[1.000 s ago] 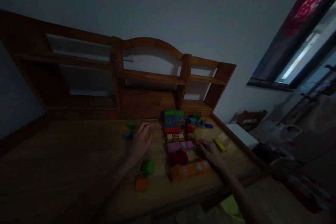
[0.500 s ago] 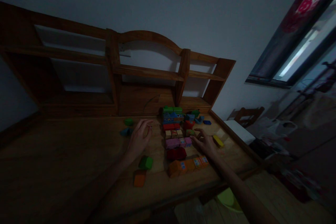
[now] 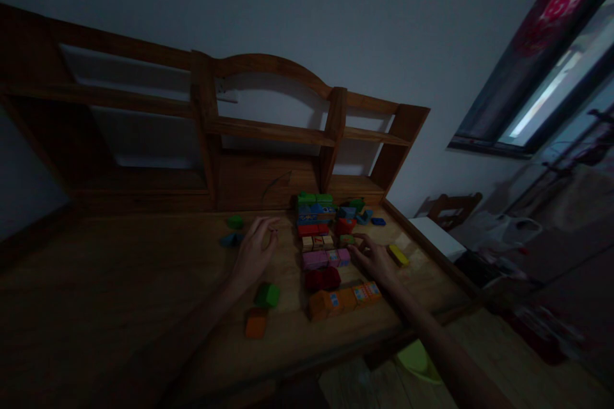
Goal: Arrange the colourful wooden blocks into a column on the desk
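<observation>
Fingers (image 3: 363, 241) of the person's right hand (image 3: 378, 260) are bent, thumb and forefinger a little apart at their tips, right at the near right edge of a small green-and-tan block (image 3: 346, 241); whether they touch or grip it cannot be told in this dim light. That block lies just left of and slightly beyond these fingertips, with no clear long axis of its own, and the right hand is much the nearer of the two. Left of it runs a row of pale natural-wood cubes (image 3: 316, 243), one marked with a red 7, its length going left to right. Just nearer sits a parallel row of pink-purple blocks (image 3: 326, 259), and just beyond is a bright red block (image 3: 345, 226). Well across to the left, the left hand (image 3: 254, 250) hangs with thumb and forefinger curved towards each other; whether anything is pinched there is too small to tell. Near it lie a blue block (image 3: 231, 239) and, closer to the person, a green faceted block (image 3: 267, 294). Right of the right hand, a yellow oblong block (image 3: 398, 255) rests apart on the brown wooden desk (image 3: 144, 307).
</observation>
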{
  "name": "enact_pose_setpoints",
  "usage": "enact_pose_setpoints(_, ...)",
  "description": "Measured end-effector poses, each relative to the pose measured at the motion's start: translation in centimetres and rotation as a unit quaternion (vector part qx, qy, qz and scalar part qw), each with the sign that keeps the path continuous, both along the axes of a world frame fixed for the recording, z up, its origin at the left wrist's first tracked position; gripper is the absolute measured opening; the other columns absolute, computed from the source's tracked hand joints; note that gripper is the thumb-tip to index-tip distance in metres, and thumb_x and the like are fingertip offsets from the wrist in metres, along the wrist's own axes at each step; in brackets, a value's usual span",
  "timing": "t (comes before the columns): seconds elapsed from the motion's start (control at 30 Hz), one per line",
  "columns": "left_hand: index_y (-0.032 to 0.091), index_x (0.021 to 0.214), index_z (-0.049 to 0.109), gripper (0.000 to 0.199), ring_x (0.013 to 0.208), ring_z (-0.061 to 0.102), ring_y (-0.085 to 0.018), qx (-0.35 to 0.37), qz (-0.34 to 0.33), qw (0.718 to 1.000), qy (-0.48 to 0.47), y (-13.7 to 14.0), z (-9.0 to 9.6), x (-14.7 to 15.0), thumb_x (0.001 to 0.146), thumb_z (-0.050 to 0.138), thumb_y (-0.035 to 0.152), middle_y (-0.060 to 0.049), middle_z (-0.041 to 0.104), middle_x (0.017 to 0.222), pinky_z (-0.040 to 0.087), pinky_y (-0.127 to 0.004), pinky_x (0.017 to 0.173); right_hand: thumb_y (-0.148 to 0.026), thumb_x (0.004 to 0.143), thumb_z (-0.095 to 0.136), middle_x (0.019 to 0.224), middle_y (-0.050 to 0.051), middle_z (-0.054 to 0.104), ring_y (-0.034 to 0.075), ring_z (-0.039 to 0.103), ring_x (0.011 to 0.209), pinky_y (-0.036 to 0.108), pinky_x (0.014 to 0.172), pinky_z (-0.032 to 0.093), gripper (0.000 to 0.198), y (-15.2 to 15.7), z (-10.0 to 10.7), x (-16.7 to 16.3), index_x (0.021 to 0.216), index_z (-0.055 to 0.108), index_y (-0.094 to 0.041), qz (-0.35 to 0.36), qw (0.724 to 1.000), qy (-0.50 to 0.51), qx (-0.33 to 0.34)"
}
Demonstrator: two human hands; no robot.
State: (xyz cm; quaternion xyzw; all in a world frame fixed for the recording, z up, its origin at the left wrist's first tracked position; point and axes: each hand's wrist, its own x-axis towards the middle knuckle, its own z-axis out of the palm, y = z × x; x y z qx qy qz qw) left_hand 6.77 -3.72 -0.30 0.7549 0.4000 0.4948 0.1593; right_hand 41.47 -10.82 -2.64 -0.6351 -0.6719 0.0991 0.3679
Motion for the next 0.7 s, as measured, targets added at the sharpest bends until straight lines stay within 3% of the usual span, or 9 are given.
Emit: enact_pose_setpoints(0.7, 0.024, 0.123, 0.057, 0.028, 0.109, 0.06, -0.018, -0.001, -0.002, 1.0, -0.004, 0.04, -0.33, 0.08, 0.097, 0.048, 0.019, -0.004, 0.059, 0.121, 0.048, -0.036, 0.099, -0.053, 0.094, 0.057, 0.076, 0.001, 0.071, 0.02, 0.068, 0.066, 0.026, 0.055, 0.047, 0.043, 0.13, -0.31, 0.05, 0.123, 0.063, -0.022, 0.008, 1.0, 0.025, -0.016)
